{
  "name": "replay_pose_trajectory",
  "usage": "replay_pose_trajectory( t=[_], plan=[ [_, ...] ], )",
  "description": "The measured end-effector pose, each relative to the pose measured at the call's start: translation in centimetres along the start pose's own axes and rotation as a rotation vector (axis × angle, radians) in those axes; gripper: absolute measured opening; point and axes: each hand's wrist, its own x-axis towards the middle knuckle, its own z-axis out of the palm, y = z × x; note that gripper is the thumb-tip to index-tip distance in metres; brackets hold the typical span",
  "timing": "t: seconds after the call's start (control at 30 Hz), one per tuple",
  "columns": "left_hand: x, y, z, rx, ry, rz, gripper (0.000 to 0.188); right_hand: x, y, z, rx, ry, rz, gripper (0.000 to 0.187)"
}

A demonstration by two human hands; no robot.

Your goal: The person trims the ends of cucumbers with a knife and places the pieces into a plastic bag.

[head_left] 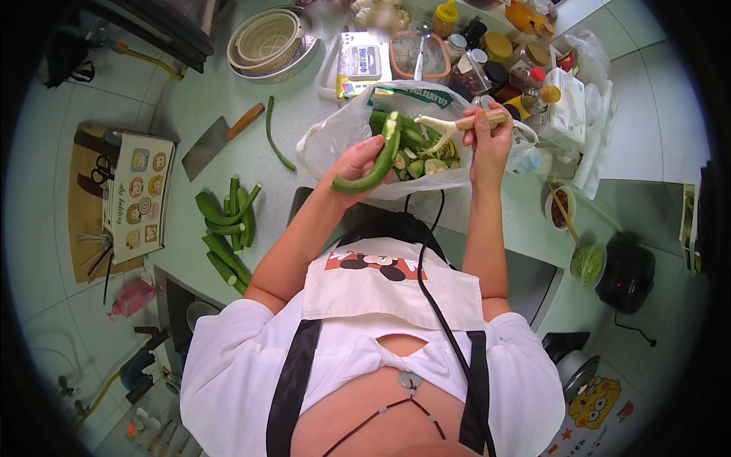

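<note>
My left hand (356,161) is closed around a long, curved green gourd (391,145), which looks like a loofah gourd. Its upper end shows pale where skin is off. In my right hand (488,141) is a peeler (442,128) with a wooden handle and a white Y-shaped head, just right of the gourd and apart from it. Beneath both hands lies an open white plastic bag (320,146) with green vegetables and peel-like scraps inside. More green gourds (232,217) rest in a pile on the counter to the left.
A cleaver (205,149) and a thin green strip (275,133) lie left of the bag. Colanders (265,39), a lidded tub (420,57) and several jars and bottles (499,47) line the back. On the right stand a sauce bowl (560,209) and a container of chopped greens (588,265).
</note>
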Motion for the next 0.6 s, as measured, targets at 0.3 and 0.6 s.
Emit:
replay_pose_trajectory(
  t=[0.3, 0.6],
  plan=[
    [1.5, 1.0, 5.6, 0.399, 0.367, 0.59, 0.03, -1.7, -0.3, -0.5, -0.195, -0.004, -0.034, 0.025],
    [1.3, -0.1, 4.9, 0.321, 0.208, 0.699, 0.038, -3.3, 0.7, -1.4, -0.324, -0.089, 0.073, 0.027]
  ],
)
